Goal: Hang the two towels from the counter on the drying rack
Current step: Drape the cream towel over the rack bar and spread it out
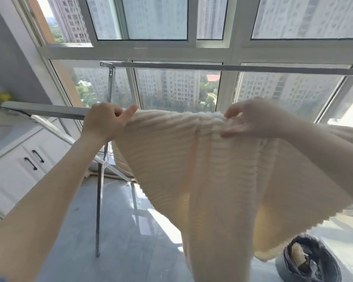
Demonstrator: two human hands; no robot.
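A cream ribbed towel (202, 169) drapes over the near rail (49, 111) of a metal drying rack and hangs down in front of me. My left hand (105, 121) grips the towel's top edge at its left end, right on the rail. My right hand (253, 119) pinches the top edge further right, fingers pressed into the fabric. The rack's far rail (232, 67) runs bare across the window behind. More cream fabric (346, 135) lies on the rail past my right forearm; whether it is a second towel I cannot tell.
White cabinets with dark handles (34, 159) stand at the left under a counter (6, 129). The rack's legs (99, 200) rest on a grey tiled floor. A bin lined with a dark bag (310, 259) sits at the lower right. Large windows fill the wall behind.
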